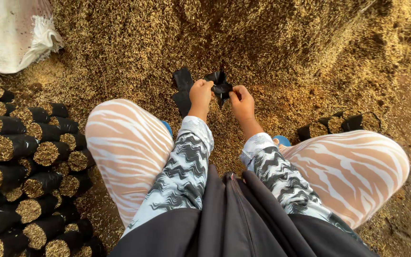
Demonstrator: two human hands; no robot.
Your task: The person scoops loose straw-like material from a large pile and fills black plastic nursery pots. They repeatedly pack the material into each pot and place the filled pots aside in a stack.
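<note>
Husk-strewn ground (272, 43) lies open ahead. Both hands, left hand (200, 94) and right hand (241, 101), pinch one black bag (219, 84) between the knees; flat bags (182, 88) lie just beside, filled bags (20, 166) crowd the left edge.

Glossy black plastic bag (220, 85), rough dry husk heap (167, 38), woven white sack (10, 33).

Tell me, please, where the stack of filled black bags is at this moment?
In the head view, the filled black bags lie stacked at the lower left, beside the person's left knee.
</note>
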